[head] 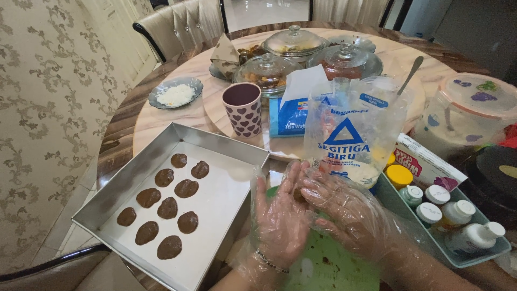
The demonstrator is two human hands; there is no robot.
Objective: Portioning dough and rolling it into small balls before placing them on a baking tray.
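Small brown dough lump point(299, 195) pressed between palms, above green mat point(328, 267) at worktop point(161, 124) edge. Left hand point(280, 218) and right hand point(344, 207), both in loose clear plastic gloves, closed together around lump. Just left: metal baking tray point(129, 175) with ten flattened brown discs point(186, 188), tray corner overhanging edge. Behind: flour bag point(353, 137), heart-patterned cup point(243, 109). Likely risks: dough sticking to glove, tray tipping if nudged by elbow.
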